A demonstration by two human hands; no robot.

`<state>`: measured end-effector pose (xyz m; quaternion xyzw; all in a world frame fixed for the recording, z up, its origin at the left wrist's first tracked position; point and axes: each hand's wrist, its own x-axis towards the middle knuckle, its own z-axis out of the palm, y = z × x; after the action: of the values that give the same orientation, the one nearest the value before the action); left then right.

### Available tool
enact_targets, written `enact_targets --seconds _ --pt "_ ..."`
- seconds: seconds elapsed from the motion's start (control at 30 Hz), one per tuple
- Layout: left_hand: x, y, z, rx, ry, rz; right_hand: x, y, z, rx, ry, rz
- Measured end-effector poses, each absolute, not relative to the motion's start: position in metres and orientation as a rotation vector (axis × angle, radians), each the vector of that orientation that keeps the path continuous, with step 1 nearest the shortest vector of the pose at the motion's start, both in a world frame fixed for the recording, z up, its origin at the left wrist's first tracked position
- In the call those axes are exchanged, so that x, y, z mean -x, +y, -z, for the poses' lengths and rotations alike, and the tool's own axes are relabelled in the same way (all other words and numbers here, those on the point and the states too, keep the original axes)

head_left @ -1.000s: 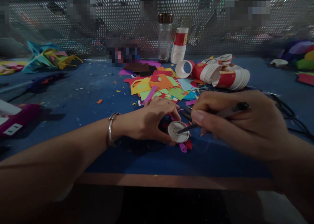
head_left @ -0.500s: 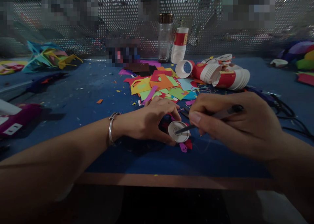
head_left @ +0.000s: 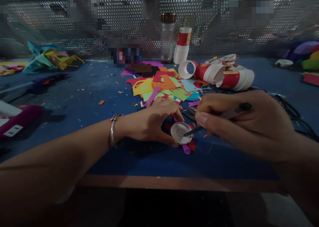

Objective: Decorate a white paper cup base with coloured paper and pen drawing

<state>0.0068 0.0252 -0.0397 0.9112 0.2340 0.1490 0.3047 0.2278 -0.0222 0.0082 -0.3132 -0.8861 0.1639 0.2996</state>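
My left hand grips a paper cup turned bottom up, its round white base facing me. A small drawn grid shows in the middle of that base. Pinched in my right hand is a dark pen, its tip at the right side of the grid. Red and purple paper pieces stick out below the cup; whether they are fixed to it I cannot tell. Behind the cup, a dark tool is partly hidden by my right hand.
Coloured paper scraps lie heaped mid-table. Paper cups rest on their sides beyond my right hand, near an upright cup stack and a glass bottle. At left are a purple power strip and folded paper shapes.
The pen tip and my right hand have shifted slightly to the right across the cup's base. More grid lines show. My left hand and the cup stay in place.
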Motion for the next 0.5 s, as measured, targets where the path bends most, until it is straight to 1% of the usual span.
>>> enact_targets --seconds 0.5 --pt "-0.0077 0.0270 0.0425 -2.443 0.592 -0.417 -0.2267 -0.0259 -0.0116 0.925 -2.317 -0.380"
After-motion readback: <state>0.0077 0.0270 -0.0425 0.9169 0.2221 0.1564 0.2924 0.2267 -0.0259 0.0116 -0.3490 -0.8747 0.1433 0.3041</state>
